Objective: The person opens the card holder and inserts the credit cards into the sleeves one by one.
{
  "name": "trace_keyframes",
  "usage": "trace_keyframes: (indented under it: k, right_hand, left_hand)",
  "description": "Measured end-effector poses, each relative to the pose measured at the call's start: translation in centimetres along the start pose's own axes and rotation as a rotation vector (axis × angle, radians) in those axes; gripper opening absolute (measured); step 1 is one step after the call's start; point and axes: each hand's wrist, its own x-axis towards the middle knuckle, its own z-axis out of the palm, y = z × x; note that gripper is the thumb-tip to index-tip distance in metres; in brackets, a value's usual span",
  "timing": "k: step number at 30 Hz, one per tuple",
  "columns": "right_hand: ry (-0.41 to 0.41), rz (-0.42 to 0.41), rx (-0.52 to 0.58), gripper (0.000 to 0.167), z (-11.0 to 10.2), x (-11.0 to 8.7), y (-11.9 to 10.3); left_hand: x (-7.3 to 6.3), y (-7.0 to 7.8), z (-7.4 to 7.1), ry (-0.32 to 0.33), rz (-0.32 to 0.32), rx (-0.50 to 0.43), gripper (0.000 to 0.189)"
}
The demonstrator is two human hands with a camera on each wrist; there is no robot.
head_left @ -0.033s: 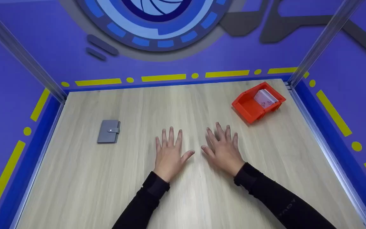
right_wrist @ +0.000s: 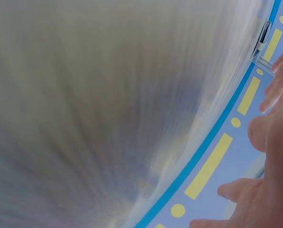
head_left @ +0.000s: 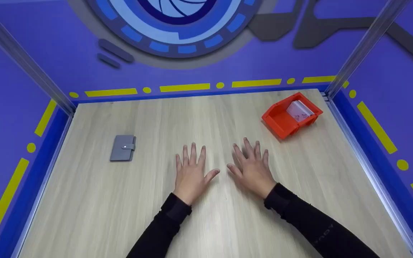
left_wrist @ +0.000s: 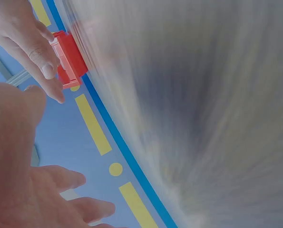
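My left hand (head_left: 191,178) is held palm down over the middle of the wooden table, fingers spread and thumb out to the right. To its right is my right hand (head_left: 252,172), also palm down with spread fingers; neither hand holds anything. A grey notebook (head_left: 122,148) with a snap strap on its right side lies left of the left hand. Beyond the right hand, a red plastic bin (head_left: 280,118) sits at an angle, with a pale printed packet (head_left: 299,110) inside. In the left wrist view the red bin (left_wrist: 73,58) shows behind the other hand's fingers.
The wooden table (head_left: 206,122) meets a blue-purple back wall (head_left: 206,77) with yellow markings. Similar panels stand at the left and right, joined by metal posts (head_left: 368,46) at the corners. A metal rail (head_left: 375,179) runs along the right table edge.
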Motion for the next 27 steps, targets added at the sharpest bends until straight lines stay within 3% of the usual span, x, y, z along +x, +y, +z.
trace_keyframes:
  k: [9,15,22,27]
  right_hand:
    - [-0.033,0.021,0.024,0.079,-0.7,0.0,-0.3]
    - [-0.02,0.021,0.02,0.077,-0.9,0.2,-0.1]
    - [-0.007,0.021,0.028,0.076,-0.9,0.1,0.1]
    - [0.014,-0.01,0.034,0.074,-1.2,0.2,-0.4]
  left_hand:
    - [0.2,-0.1,-0.6,0.008,-0.008,-0.025,0.09]
    - [0.8,-1.3,-1.4,0.019,-0.027,-0.045,0.09]
    - [1.5,-5.0,-3.7,0.054,-0.09,-0.028,0.084]
    - [1.4,-9.2,-6.1,0.109,-0.132,-0.053,0.073]
